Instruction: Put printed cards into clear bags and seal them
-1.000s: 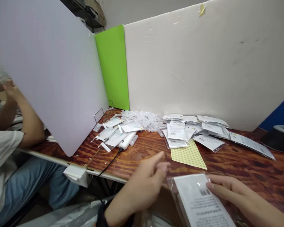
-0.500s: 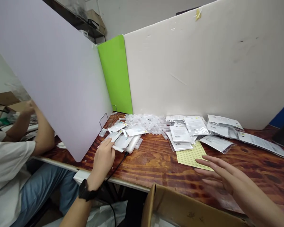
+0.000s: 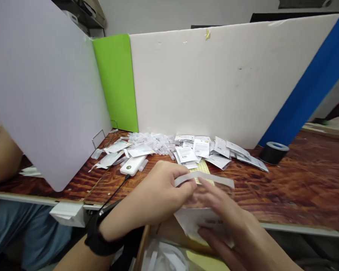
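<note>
My left hand (image 3: 164, 188), with a black watch on its wrist, is closed, thumb and fingers pinching one end of a narrow white strip (image 3: 214, 177). The strip arcs over to the right. Below it hangs a clear plastic packet with a white card (image 3: 197, 220), above an open cardboard box. My right hand (image 3: 228, 210) is at the packet's right side, its fingers slightly blurred and bent round it. Whether the strip is joined to the packet I cannot tell. Behind my hands a yellow sticker sheet (image 3: 205, 168) lies partly covered.
Filled packets (image 3: 186, 155) lie piled at the table's back, beside a heap of small clear tubes (image 3: 155, 142). A white device (image 3: 133, 165) with a black cable lies left. A roll of black tape (image 3: 274, 153) stands right. The cardboard box (image 3: 142, 248) holds white strips. A person's arm shows left.
My left hand has moved from the packets on the left to the middle, where both hands now meet at a packet. The view has turned right.
</note>
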Available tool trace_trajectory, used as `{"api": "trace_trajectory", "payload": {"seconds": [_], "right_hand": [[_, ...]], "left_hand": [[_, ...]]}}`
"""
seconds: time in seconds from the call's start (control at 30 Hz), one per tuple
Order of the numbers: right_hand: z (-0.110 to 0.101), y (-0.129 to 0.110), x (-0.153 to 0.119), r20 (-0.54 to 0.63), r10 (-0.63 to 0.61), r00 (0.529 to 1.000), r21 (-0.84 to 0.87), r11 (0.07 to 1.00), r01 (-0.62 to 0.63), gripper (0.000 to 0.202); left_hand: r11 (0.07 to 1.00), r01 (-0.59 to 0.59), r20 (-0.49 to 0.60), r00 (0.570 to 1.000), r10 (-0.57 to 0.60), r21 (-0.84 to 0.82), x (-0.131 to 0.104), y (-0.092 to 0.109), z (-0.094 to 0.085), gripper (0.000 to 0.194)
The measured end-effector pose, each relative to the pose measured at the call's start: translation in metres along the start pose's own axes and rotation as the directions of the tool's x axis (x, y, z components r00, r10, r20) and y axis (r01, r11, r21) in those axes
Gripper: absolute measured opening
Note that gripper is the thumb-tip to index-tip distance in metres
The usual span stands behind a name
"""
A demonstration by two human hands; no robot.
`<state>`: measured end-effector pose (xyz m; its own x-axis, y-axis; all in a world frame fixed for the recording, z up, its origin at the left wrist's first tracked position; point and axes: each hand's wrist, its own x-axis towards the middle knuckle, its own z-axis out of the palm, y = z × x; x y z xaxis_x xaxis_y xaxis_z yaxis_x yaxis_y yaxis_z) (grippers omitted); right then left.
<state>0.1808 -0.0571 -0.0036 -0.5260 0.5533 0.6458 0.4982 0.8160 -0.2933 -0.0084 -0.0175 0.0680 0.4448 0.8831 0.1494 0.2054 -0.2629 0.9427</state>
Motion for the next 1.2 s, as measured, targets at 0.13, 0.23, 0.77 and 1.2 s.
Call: {"api": "trace_trajectory", "payload": {"seconds": [0.13, 0.23, 0.77, 1.2], "right_hand": [[-0.018, -0.005, -0.004, -0.111, 0.18, 0.977, 0.1, 0.98, -0.169, 0.056], [-0.025, -0.002, -0.008, -0.218, 0.337, 0.916, 0.217, 0.932, -0.291, 0.05], [-0.007, 0.013, -0.004, -0.065, 0.552, 0.831, 0.567, 0.706, -0.424, 0.027], [-0.022, -0.004, -0.005, -0.454, 0.062, 0.889, -0.272, 0.94, -0.205, 0.032]], "left_hand": [[0.895, -0.004, 0.076, 0.996, 0.043, -0.445, 0.012, -0.014, 0.02, 0.023], [0.737, -0.038, 0.048, 0.994, 0.096, -0.675, 0.015, -0.034, 0.037, 0.031], [0.622, -0.018, -0.097, 0.991, -0.093, -0.782, 0.019, -0.057, 0.057, 0.026], [0.985, -0.164, -0.22, 0.964, 0.148, -0.057, 0.005, -0.05, 0.066, 0.02]]}}
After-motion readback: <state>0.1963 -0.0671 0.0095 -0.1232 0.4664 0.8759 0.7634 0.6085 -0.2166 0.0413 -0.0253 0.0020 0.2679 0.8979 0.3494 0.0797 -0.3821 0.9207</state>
